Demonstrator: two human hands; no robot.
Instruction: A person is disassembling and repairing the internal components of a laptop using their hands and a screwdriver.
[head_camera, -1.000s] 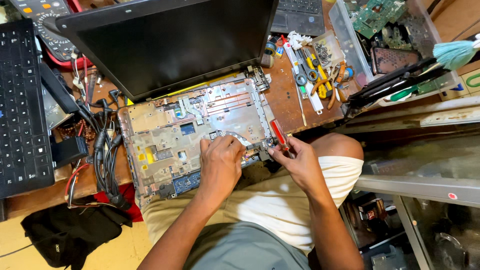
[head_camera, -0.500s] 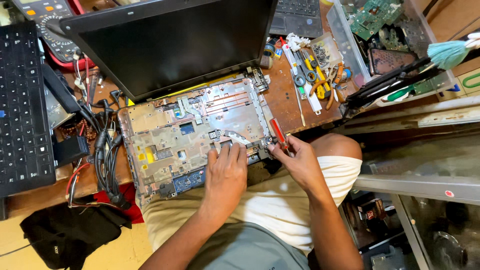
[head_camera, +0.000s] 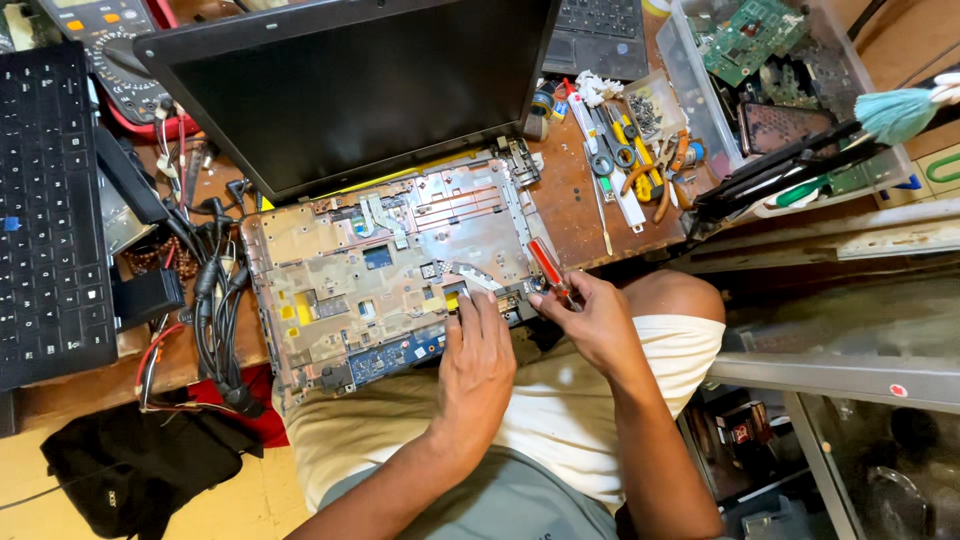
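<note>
An opened laptop (head_camera: 380, 270) lies on the bench edge and my lap, its keyboard removed so the bare metal frame and circuit boards show, its dark screen (head_camera: 350, 90) tilted up behind. My left hand (head_camera: 478, 355) rests flat on the near right part of the frame, fingertips pressing near a small dark part by a flat ribbon cable (head_camera: 480, 278). My right hand (head_camera: 590, 315) grips a red-handled screwdriver (head_camera: 548, 268), its tip pointing down at the laptop's near right corner.
A black keyboard (head_camera: 50, 210) lies at the left beside a tangle of black cables (head_camera: 210, 300). A multimeter (head_camera: 105, 50) sits at the top left. Scissors, pliers and other tools (head_camera: 630, 160) lie right of the laptop. A clear bin (head_camera: 700, 100) holds circuit boards.
My left hand has slid right along the laptop's near edge, closer to my right hand. The right hand and screwdriver have barely moved.
</note>
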